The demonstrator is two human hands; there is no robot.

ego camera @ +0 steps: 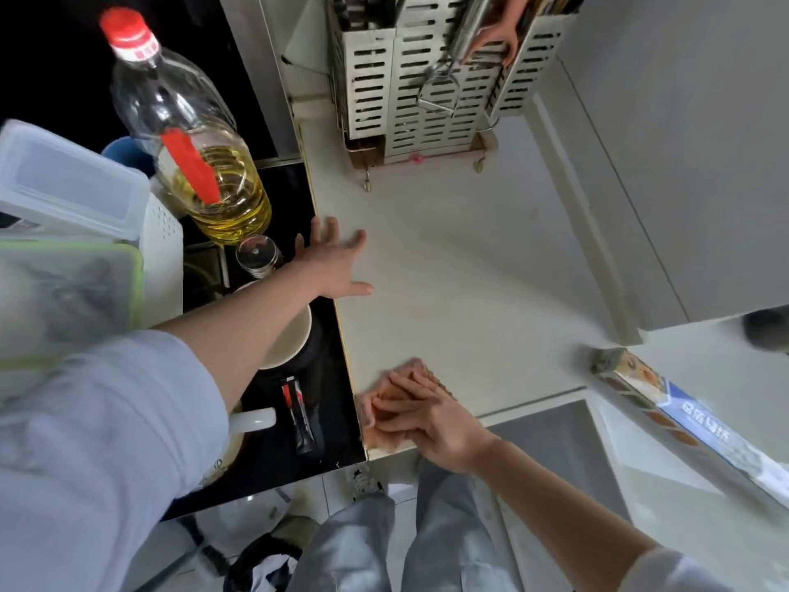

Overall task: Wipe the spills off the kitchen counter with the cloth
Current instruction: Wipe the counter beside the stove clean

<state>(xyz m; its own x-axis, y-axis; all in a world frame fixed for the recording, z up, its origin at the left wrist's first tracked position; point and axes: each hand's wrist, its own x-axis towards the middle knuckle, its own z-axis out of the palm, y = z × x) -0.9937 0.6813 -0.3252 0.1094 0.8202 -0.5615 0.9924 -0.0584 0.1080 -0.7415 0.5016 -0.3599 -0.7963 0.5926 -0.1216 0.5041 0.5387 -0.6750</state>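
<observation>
A: What is the right hand (pixel 431 416) doing?

B: It lies flat on the cloth (pixel 384 408), fingers straight and spread, pressing it down at the near left corner of the counter (pixel 461 267). It pinches nothing.

A: And the cloth itself?

B: Pinkish-tan, soft and rumpled, with a ribbed edge showing past the fingertips. It sits right at the counter's edge, beside the black stovetop (pixel 294 446).

A: The left hand (pixel 337 262)?

B: Wide open, fingers fanned, holding nothing. It reaches out over the seam where the stovetop meets the counter. I cannot tell whether the palm touches the surface.

A: Describe the counter.

B: Pale cream, smooth and matte, with a thin yellowish strip along its left edge. I cannot make out distinct spills on it.

A: What stands at the back?

B: A shiny metal rack (pixel 410 87) with slotted walls, holding utensils; a metal tool hangs on its front.

A: On the left?

B: A clear plastic oil bottle (pixel 192 134) with a red cap and red handle, about a third full of yellow oil. Near it are a small glass jar (pixel 258 256), a white bowl (pixel 286 339) and a dark sachet (pixel 301 420) lying on the glossy stovetop. Farther left are translucent plastic boxes (pixel 64 194), one with a green rim.

A: And the right?

B: A long, narrow cardboard box (pixel 683 425), printed in blue, lies on a white ledge. A pale grey wall rises behind the counter.

A: Below?

B: Light tiled floor and grey trouser legs.
</observation>
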